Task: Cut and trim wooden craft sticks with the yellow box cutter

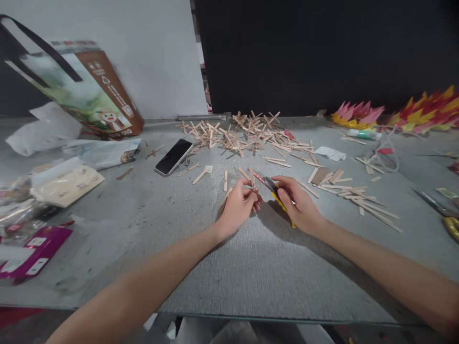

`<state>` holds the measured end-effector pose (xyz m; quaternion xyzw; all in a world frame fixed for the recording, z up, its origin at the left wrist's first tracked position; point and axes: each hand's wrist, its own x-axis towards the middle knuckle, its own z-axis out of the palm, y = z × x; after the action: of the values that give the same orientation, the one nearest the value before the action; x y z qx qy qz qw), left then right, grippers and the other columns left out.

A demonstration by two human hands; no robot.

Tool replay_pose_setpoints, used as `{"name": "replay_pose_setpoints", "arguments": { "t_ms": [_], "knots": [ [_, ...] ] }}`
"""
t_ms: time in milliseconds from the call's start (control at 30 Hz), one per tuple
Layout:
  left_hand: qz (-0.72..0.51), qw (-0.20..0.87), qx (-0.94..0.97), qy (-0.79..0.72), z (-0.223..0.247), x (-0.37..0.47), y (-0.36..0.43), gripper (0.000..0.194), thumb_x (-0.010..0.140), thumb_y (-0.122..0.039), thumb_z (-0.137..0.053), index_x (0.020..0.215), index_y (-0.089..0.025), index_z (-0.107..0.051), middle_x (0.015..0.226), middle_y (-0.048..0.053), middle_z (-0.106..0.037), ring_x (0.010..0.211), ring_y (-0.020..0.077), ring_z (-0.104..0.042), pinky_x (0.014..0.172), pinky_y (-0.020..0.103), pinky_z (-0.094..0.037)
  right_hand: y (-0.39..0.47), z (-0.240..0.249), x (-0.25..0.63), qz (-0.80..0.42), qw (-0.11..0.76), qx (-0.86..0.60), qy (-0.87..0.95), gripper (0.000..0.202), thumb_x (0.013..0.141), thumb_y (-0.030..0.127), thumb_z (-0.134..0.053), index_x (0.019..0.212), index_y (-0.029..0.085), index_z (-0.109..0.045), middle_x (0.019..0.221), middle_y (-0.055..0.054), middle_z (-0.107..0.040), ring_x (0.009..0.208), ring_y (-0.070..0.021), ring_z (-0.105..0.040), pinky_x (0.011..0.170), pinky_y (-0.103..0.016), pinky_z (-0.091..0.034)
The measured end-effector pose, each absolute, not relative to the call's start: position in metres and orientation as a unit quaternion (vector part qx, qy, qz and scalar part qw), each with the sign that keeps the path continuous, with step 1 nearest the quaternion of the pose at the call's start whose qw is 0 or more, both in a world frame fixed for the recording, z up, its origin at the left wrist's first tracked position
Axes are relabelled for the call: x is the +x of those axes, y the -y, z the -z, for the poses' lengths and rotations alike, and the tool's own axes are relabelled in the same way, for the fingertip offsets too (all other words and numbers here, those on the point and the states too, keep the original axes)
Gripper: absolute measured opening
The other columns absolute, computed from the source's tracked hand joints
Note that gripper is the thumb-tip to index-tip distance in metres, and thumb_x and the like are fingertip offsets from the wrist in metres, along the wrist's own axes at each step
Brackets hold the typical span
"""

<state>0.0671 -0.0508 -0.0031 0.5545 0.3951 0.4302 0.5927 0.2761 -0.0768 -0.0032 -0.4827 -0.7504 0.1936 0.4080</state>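
Note:
My left hand (239,204) is near the middle of the table, its fingers pinched round a small wooden craft stick (253,179) that points away from me. To its right, my right hand (299,205) is closed round a utility knife (275,190) with a yellow and black handle. The knife's narrow front end looks reddish and points toward the stick; whether the two touch I cannot tell. One loose craft stick (225,181) lies just beyond my left hand.
Behind my hands spreads a pile of crossed craft sticks (229,136), with more loose sticks (373,203) at right. A phone (174,156), a printed bag (103,95) and a purple packet (39,251) lie left. Scissors (435,203) and folded-paper pieces (358,114) are right.

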Motion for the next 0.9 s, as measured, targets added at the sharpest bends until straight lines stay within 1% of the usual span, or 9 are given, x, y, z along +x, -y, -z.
{"name": "replay_pose_setpoints", "arguments": {
  "t_ms": [133, 167, 267, 400, 533, 633, 767, 900],
  "knots": [
    [-0.434, 0.588, 0.559, -0.392, 0.0046, 0.0669, 0.0504, 0.023, 0.100, -0.036, -0.061, 0.109, -0.023, -0.045, 0.075, -0.003, -0.069, 0.055, 0.0115, -0.063, 0.055, 0.025, -0.047, 0.0789, -0.0001, 0.2753, -0.207, 0.387, -0.470, 0.766, 0.034, 0.114, 0.041, -0.045, 0.142, 0.027, -0.058, 0.119, -0.010, -0.076, 0.098, -0.0246, -0.073, 0.083, -0.039, -0.059],
    [-0.434, 0.588, 0.560, -0.391, 0.0048, 0.0668, 0.0503, 0.023, 0.100, -0.036, -0.061, 0.109, -0.023, -0.045, 0.075, -0.003, -0.069, 0.055, 0.0116, -0.063, 0.055, 0.025, -0.047, 0.0792, -0.0009, 0.2752, -0.208, 0.382, -0.466, 0.770, 0.034, 0.113, 0.039, -0.047, 0.143, 0.027, -0.058, 0.121, -0.010, -0.076, 0.099, -0.0246, -0.073, 0.083, -0.039, -0.059],
    [-0.433, 0.589, 0.561, -0.388, 0.0052, 0.0664, 0.0502, 0.023, 0.101, -0.037, -0.061, 0.110, -0.023, -0.045, 0.075, -0.003, -0.069, 0.056, 0.0118, -0.063, 0.054, 0.025, -0.047, 0.0803, -0.0030, 0.2750, -0.215, 0.366, -0.461, 0.779, 0.037, 0.110, 0.034, -0.052, 0.147, 0.027, -0.055, 0.120, -0.009, -0.076, 0.096, -0.0239, -0.072, 0.081, -0.038, -0.060],
    [-0.434, 0.591, 0.562, -0.384, 0.0055, 0.0658, 0.0505, 0.023, 0.101, -0.035, -0.060, 0.112, -0.022, -0.045, 0.076, -0.003, -0.070, 0.055, 0.0116, -0.062, 0.054, 0.025, -0.048, 0.0820, -0.0050, 0.2745, -0.237, 0.367, -0.448, 0.780, 0.042, 0.107, 0.029, -0.056, 0.149, 0.028, -0.053, 0.123, -0.010, -0.076, 0.101, -0.0252, -0.074, 0.082, -0.038, -0.061],
    [-0.431, 0.591, 0.560, -0.389, 0.0059, 0.0655, 0.0505, 0.021, 0.100, -0.033, -0.060, 0.111, -0.023, -0.045, 0.075, -0.004, -0.069, 0.056, 0.0117, -0.063, 0.055, 0.025, -0.048, 0.0824, -0.0040, 0.2740, -0.256, 0.373, -0.432, 0.780, 0.046, 0.106, 0.028, -0.057, 0.152, 0.029, -0.051, 0.124, -0.010, -0.076, 0.105, -0.0261, -0.075, 0.088, -0.041, -0.062],
    [-0.429, 0.582, 0.570, -0.389, 0.0066, 0.0651, 0.0502, 0.022, 0.100, -0.034, -0.061, 0.112, -0.022, -0.046, 0.073, -0.004, -0.067, 0.056, 0.0122, -0.063, 0.055, 0.025, -0.048, 0.0810, -0.0026, 0.2735, -0.228, 0.375, -0.419, 0.795, 0.044, 0.106, 0.029, -0.058, 0.150, 0.029, -0.054, 0.128, -0.010, -0.074, 0.106, -0.0265, -0.074, 0.091, -0.043, -0.062],
    [-0.427, 0.571, 0.587, -0.383, 0.0056, 0.0644, 0.0505, 0.026, 0.102, -0.042, -0.061, 0.113, -0.022, -0.048, 0.072, -0.004, -0.067, 0.057, 0.0131, -0.063, 0.056, 0.025, -0.048, 0.0792, -0.0035, 0.2720, -0.184, 0.389, -0.421, 0.798, 0.038, 0.108, 0.030, -0.056, 0.146, 0.030, -0.060, 0.122, -0.011, -0.074, 0.103, -0.0269, -0.073, 0.089, -0.043, -0.061],
    [-0.423, 0.580, 0.583, -0.380, 0.0036, 0.0643, 0.0516, 0.031, 0.102, -0.045, -0.062, 0.116, -0.023, -0.047, 0.076, -0.002, -0.071, 0.057, 0.0130, -0.063, 0.056, 0.025, -0.048, 0.0790, -0.0047, 0.2714, -0.165, 0.417, -0.425, 0.786, 0.039, 0.109, 0.027, -0.054, 0.148, 0.031, -0.061, 0.126, -0.011, -0.072, 0.111, -0.0266, -0.072, 0.096, -0.043, -0.059]
  ]
}}
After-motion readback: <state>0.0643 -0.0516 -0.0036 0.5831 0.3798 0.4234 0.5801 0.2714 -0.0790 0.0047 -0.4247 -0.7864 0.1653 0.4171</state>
